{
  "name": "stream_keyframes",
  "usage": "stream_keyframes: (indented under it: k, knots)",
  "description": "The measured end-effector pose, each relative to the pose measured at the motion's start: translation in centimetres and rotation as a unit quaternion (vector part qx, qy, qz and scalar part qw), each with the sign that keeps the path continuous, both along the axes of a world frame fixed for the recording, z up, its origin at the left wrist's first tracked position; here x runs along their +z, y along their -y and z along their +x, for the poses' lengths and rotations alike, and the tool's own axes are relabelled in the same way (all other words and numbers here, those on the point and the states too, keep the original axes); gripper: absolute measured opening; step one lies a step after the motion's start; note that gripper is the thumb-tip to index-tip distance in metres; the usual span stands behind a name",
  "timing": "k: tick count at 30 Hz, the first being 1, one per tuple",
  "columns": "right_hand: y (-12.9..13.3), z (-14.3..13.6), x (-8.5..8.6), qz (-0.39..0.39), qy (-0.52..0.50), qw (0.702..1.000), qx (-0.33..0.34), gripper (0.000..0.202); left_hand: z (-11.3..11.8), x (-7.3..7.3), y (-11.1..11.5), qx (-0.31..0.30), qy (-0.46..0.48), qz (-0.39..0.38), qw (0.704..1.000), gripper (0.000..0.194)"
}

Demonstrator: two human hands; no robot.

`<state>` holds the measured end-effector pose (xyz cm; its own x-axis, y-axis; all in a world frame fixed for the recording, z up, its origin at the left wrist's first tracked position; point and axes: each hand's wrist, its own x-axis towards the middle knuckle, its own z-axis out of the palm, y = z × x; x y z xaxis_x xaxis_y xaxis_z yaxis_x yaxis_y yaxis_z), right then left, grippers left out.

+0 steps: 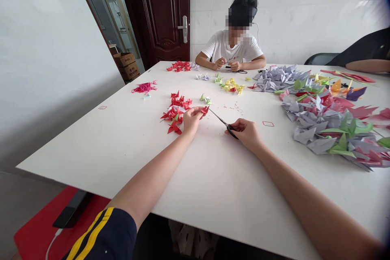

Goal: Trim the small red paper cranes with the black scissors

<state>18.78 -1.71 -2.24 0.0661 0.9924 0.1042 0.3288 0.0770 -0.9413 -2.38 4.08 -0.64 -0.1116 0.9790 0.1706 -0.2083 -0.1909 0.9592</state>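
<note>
Near the middle of the white table, my left hand [192, 119] pinches a small red paper crane [205, 110] by its edge. My right hand [246, 132] is closed around the black handles of a pair of scissors [224, 123]. The blades point left and up, with their tips right beside the red crane. A pile of mostly red folded cranes [175, 114] lies just left of and behind my left hand. Behind the crane is a small green and white one [206, 100]. Tiny red scraps [238, 108] are scattered beyond the scissors.
A big heap of grey, pink and green cranes [323, 122] covers the right side. Yellow cranes [233, 85] and a pink bundle [144, 87] lie farther back. Across the table [100, 146] sits a person [233, 46] with both hands on it. Another person's arm [368, 65] shows at far right.
</note>
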Motion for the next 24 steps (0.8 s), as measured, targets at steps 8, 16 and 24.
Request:
stream_keyframes:
  k: [8,16,24]
  knots:
    - [-0.1,0.2,0.1,0.009,0.007,1.0,0.019,0.038,0.0,-0.3,-0.3,0.01,0.004,-0.01,1.0,0.018]
    - [0.0,1.7,1.4,-0.057,0.024,0.993,0.103,0.044,-0.1,0.2,-0.3,0.02,0.024,-0.029,0.999,0.018]
    - [0.1,1.7,1.5,-0.065,0.022,0.994,0.09,0.037,0.0,0.4,-0.2,0.017,0.03,-0.042,0.999,0.018]
